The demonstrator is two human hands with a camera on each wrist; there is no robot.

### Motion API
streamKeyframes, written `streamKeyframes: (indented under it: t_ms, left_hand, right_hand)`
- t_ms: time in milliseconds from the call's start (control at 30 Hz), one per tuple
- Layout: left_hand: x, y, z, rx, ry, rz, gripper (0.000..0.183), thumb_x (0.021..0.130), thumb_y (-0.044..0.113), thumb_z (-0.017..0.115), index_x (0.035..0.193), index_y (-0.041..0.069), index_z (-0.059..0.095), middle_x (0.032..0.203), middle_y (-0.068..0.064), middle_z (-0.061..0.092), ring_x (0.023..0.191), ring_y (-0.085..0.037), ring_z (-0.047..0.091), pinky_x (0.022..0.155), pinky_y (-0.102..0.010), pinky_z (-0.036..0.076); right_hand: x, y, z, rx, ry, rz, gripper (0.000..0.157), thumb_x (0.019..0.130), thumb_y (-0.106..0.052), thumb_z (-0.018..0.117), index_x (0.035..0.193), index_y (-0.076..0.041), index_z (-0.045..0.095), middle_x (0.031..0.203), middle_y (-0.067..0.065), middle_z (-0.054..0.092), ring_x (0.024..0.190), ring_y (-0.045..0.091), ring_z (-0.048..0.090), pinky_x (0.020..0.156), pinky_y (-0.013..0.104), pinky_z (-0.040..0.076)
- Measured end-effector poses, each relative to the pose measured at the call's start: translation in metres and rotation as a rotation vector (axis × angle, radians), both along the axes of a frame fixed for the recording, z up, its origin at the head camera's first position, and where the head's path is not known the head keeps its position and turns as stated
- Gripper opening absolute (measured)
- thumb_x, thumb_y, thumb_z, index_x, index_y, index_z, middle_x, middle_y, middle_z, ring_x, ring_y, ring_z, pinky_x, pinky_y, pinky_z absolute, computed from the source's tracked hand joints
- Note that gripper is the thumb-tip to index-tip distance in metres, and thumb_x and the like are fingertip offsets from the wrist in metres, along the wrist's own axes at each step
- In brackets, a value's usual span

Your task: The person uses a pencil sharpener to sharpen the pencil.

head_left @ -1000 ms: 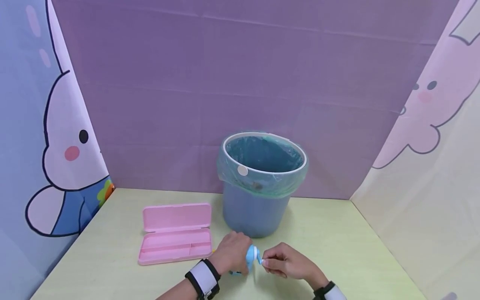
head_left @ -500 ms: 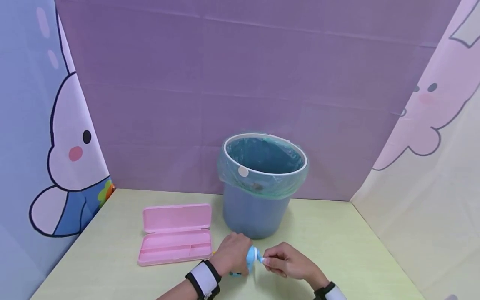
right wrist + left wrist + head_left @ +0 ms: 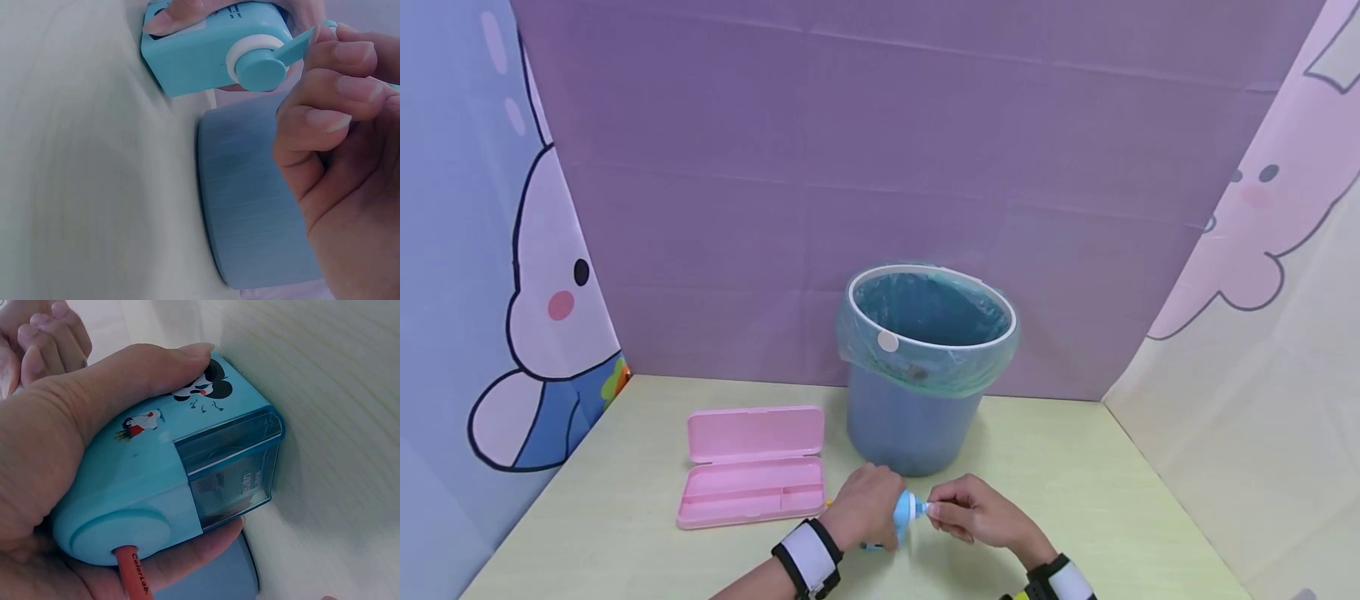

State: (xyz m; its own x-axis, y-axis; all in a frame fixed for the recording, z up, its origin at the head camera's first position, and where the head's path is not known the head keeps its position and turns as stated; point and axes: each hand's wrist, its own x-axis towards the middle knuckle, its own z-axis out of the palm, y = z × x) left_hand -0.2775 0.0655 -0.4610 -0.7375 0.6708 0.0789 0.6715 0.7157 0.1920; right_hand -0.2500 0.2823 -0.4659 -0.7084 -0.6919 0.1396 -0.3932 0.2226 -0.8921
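A light-blue crank pencil sharpener point(image 3: 150, 462) with cartoon prints and a clear shavings drawer point(image 3: 231, 472) stands on the table. My left hand point(image 3: 867, 507) grips its body, the thumb across the printed face and fingers on the opposite side. From the round hole in its end sticks a red pencil point(image 3: 133, 572) marked ColorLab. On the other end, my right hand point(image 3: 977, 512) pinches the tip of the crank handle point(image 3: 292, 50) between thumb and fingers. In the head view, the left hand hides most of the sharpener and the pencil.
Just behind the hands stands a blue trash bin point(image 3: 910, 425) with a green plastic liner point(image 3: 955, 371) folded over its rim. To the left lies an opened pink pencil case point(image 3: 752, 471) with divided compartments. A purple backdrop point(image 3: 820, 192) closes off the table's far edge.
The crank handle has swung from pointing downward to upward and more level, my right hand rising slightly with it. My left hand stays in place on the sharpener.
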Motion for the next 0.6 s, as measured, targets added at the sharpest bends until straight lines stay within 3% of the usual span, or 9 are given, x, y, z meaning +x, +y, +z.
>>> streamKeyframes:
  t_ms: [333, 600]
  left_hand:
    - [0.001, 0.001, -0.001, 0.009, 0.020, -0.002, 0.040, 0.053, 0.030, 0.091, 0.076, 0.019, 0.060, 0.066, 0.011, 0.050, 0.062, -0.010, 0.045, 0.062, -0.026, 0.040]
    - [-0.002, 0.001, -0.001, -0.001, 0.003, -0.005, 0.040, 0.054, 0.031, 0.091, 0.079, 0.018, 0.062, 0.067, 0.011, 0.051, 0.063, -0.010, 0.047, 0.063, -0.026, 0.041]
  right_hand:
    - [-0.008, 0.001, 0.004, 0.031, 0.053, -0.019, 0.033, 0.103, -0.017, 0.048, 0.082, 0.007, 0.058, 0.055, 0.009, 0.040, 0.044, 0.005, 0.037, 0.042, 0.022, 0.035]
    - [-0.017, 0.001, 0.007, 0.059, 0.085, -0.018, 0.032, 0.103, -0.017, 0.047, 0.080, 0.002, 0.059, 0.055, 0.008, 0.041, 0.044, 0.007, 0.039, 0.045, 0.022, 0.038]
